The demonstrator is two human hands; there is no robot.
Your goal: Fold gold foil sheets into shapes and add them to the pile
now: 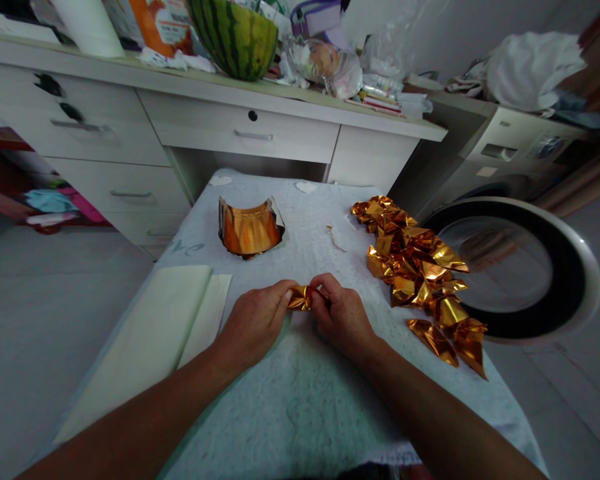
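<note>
Between my two hands is a small piece of shiny gold foil (301, 299), stretched level just above the cloth-covered table (300, 413). My left hand (257, 320) pinches its left end between thumb and fingers. The right end is gripped by my right hand (343, 317), where the foil looks gathered or twisted. Beyond my hands stands a curved stack of gold foil sheets (253, 230), its ends bent upward. To the right lies a long heap of folded gold foil pieces (420, 267), several with pointed ends.
Pale paper sheets (145, 340) lie along the table's left side. A thin thread-like scrap (335, 239) rests near the middle. Behind is a white desk (250, 127) bearing a cut watermelon (240, 40) and bags. An open washing machine door (510, 267) reaches toward the table's right edge.
</note>
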